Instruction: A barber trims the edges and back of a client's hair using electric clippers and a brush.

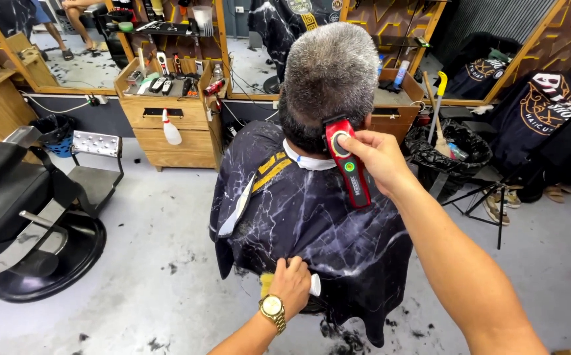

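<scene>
Straight ahead, one seated person fills my view, back to me, wrapped in a black marbled cape (312, 210) with a white neck strip (308, 161) at the collar. One empty barber chair (19, 210) stands well apart at the left edge of the floor, which is scattered with hair clippings. One wooden cabinet (167, 108) sits against the mirrored wall beyond the person's left shoulder, its top crowded with clippers and tools too small to count; one white spray bottle (171, 129) hangs on its front. One black bin (446, 148) with a yellow-handled brush (437, 112) in it stands just right of the person.

My right hand (377, 158) is wrapped around one red clipper (345, 161), thumb on its front, blade up against the grey hair at the nape. My left hand (291, 283), with a gold watch (272, 309), is closed against the cape's lower back, fingers curled over something pale and yellow that I cannot make out.
</scene>
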